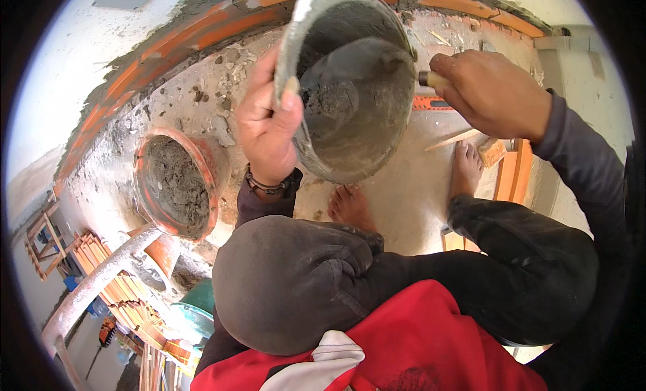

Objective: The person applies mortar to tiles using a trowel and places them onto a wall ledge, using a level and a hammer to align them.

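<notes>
A round, mortar-smeared bowl (380, 145) is tilted up in front of me, its open side facing me. My left hand (272, 125) grips its left rim, the thumb over the edge and the other fingers behind. Inside, wet grey mortar (333, 101) coats the wall and gathers toward the left. My right hand (494, 91) is closed around the short handle of a trowel (363, 60). Its grey, mortar-covered blade reaches into the bowl, and slight blur makes its outline hard to tell.
An orange bucket (214, 169) of thick mortar stands at left, near a splattered metal pipe frame (101, 276). A low course of orange bricks (182, 44) runs along the wall. Brick pieces (515, 169) lie by my right foot; a green bucket (198, 297) sits lower left.
</notes>
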A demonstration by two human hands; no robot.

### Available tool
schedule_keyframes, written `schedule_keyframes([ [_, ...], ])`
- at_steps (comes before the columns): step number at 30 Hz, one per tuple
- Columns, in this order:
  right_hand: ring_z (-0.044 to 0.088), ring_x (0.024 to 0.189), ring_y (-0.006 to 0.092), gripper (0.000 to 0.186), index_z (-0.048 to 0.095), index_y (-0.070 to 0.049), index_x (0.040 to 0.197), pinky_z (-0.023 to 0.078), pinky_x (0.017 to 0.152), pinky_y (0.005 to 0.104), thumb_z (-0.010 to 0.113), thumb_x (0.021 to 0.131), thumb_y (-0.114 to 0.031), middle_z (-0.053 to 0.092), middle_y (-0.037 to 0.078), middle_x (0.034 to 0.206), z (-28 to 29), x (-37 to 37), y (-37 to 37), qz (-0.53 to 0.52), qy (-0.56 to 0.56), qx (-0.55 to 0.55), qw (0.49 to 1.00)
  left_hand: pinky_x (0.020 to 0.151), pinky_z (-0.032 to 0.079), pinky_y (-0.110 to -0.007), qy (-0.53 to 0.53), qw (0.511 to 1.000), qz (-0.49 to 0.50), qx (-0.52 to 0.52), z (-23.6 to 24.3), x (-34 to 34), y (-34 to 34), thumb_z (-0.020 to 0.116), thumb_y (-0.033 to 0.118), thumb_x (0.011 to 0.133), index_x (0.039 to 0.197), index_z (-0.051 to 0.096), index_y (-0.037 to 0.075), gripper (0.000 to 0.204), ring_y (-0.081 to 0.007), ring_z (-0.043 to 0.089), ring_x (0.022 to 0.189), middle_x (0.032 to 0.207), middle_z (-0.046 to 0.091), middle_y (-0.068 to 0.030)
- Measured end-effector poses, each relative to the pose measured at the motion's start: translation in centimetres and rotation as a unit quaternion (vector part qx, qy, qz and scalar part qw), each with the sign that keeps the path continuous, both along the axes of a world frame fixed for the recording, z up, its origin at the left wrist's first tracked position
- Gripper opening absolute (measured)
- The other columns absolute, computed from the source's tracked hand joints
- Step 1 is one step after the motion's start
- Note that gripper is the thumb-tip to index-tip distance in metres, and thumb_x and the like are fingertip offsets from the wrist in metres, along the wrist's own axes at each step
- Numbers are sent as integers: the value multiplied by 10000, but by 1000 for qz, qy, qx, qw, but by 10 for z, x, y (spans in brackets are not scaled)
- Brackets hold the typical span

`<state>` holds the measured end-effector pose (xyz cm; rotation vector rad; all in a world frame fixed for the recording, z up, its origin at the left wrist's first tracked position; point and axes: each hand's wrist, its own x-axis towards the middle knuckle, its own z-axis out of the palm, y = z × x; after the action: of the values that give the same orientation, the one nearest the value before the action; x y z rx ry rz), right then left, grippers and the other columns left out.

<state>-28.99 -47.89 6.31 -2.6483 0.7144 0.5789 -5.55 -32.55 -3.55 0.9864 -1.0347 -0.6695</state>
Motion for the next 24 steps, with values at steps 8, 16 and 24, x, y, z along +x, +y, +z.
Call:
schedule_keyframes([
  [8, 631, 792, 448, 347, 641, 55, 874, 502, 743, 495, 533, 937, -269, 620, 268, 761, -47, 4, -13, 55, 12, 146, 988, 1152, 48, -529, -33, 999, -11, 26, -2, -1, 5, 604, 255, 924, 695, 601, -13, 353, -301, 496, 1265, 1362, 547, -232],
  [16, 592, 755, 404, 377, 633, 53, 920, 468, 698, 445, 550, 949, -313, 609, 258, 795, -82, 5, 32, -89, -97, 340, 931, 1122, 246, -463, 83, 995, 1, 60, -16, 5, 23, 539, 207, 947, 959, 535, -92, 299, -316, 462, 1302, 1410, 472, -275],
  [24, 636, 830, 373, 338, 643, -56, 1095, 501, 709, 481, 636, 870, -308, 662, 167, 868, -79, -22, 23, 24, -177, -48, 983, 1090, 364, -420, 23, 999, -22, 38, -27, 15, 29, 475, 277, 1009, 1413, 293, -175, 633, -293, 483, 1294, 1421, 450, -259],
])
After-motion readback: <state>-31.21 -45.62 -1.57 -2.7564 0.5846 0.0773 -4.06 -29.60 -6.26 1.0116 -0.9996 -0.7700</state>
